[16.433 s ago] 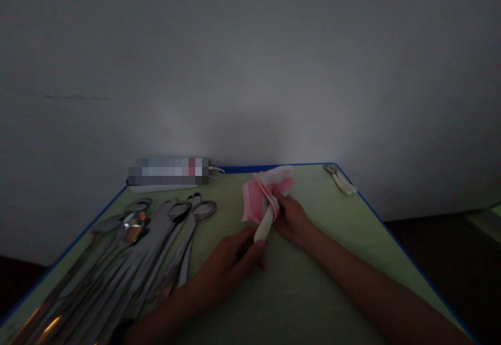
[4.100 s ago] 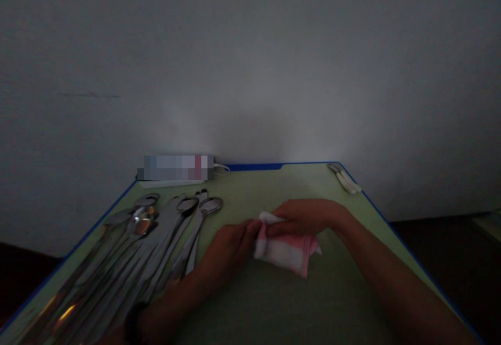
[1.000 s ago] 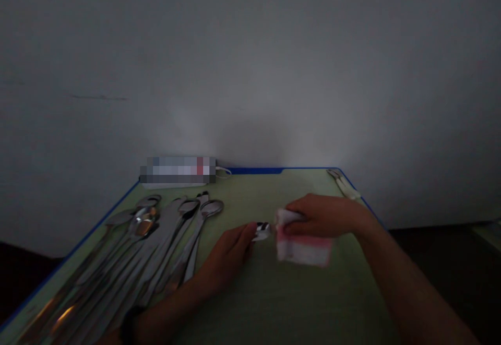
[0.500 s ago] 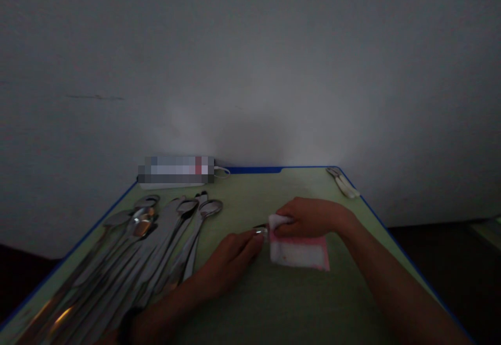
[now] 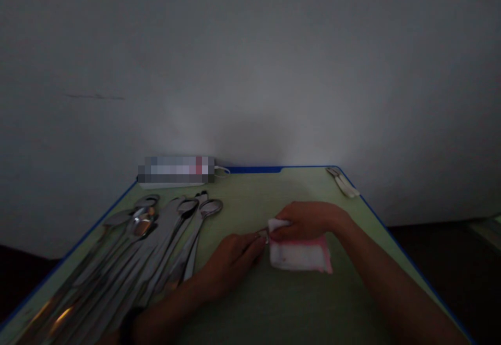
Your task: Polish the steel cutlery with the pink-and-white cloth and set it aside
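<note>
My left hand point(image 5: 238, 255) is closed, with thumb and fingers pinched on a small shiny metal piece point(image 5: 266, 235). Only its end shows, so its kind cannot be made out. Just to the right, my right hand point(image 5: 307, 221) is closed on a folded white cloth with pink edges point(image 5: 299, 256). The cloth's left edge meets the metal piece, and its lower part hangs toward me. Whether more metal lies inside the cloth is hidden.
Several long metal spoons and other flatware point(image 5: 156, 251) lie side by side on the left of the pale green table point(image 5: 258, 193). A blurred-out white box point(image 5: 172, 184) with a white cable stands at the back left. White-handled pliers point(image 5: 343, 183) lie at the far right corner.
My right hand and the cloth have shifted slightly down toward me. My left hand has moved a little to the right, and less of the metal piece shows.
</note>
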A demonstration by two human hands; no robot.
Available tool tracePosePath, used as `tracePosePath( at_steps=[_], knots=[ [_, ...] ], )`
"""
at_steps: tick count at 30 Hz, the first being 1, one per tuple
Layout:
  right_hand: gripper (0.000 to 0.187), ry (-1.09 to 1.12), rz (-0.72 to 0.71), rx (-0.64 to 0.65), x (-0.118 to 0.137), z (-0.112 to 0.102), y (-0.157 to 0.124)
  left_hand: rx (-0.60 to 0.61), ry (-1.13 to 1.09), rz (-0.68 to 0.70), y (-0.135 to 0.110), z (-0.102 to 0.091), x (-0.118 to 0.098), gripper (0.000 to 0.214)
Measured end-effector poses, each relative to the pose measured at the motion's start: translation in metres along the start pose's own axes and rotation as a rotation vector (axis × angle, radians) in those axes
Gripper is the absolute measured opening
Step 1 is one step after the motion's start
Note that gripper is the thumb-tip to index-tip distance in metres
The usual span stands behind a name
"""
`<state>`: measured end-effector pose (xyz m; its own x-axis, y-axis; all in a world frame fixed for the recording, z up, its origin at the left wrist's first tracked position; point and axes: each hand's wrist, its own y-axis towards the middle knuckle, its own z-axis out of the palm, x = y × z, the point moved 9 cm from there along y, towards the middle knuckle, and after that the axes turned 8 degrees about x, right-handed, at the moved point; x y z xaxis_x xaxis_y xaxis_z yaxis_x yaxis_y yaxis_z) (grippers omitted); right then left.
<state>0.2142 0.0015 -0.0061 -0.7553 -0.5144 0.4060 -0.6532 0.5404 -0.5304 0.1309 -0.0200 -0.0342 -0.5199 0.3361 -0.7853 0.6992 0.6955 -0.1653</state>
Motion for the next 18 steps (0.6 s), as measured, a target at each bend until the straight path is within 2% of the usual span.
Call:
tracePosePath(
  at_steps=[9,13,18],
  knots=[
    [0.032,-0.04,-0.046,-0.038,0.005,-0.003,0.002,0.016,0.0,-0.012,-0.001,0.001,-0.001,0.041],
    [0.025,-0.021,-0.075,-0.048,0.006,-0.007,0.0,-0.05,-0.07,-0.033,0.0,-0.005,0.005,0.039],
    [0.027,0.136,-0.048,0.046,-0.009,-0.009,-0.016,-0.062,-0.149,-0.053,0.003,-0.003,0.012,0.04]
  ],
)
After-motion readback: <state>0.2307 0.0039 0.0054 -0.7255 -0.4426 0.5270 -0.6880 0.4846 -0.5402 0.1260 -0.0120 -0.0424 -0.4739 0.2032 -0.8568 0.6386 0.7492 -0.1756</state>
